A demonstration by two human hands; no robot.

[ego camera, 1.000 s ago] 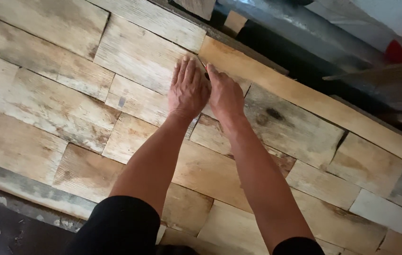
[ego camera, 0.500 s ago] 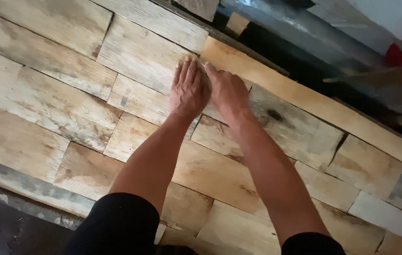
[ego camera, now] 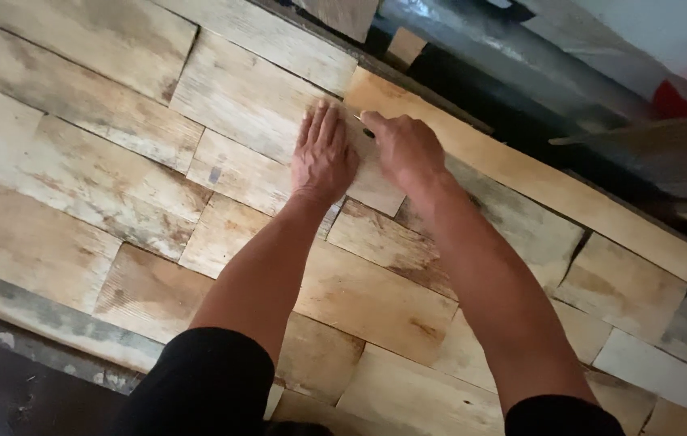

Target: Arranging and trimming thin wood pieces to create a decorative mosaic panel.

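Wooden block, pale and short, lay under our two hands in the panel of fitted planks. Nearest us, our two black sleeves showed at the bottom edge. Our left hand pressed flat on the block, fingers spread straight, gripping nothing. Our right hand curled beside it, pinching a small dark object we could not identify. Beyond ran one long light board, then a grey pipe.
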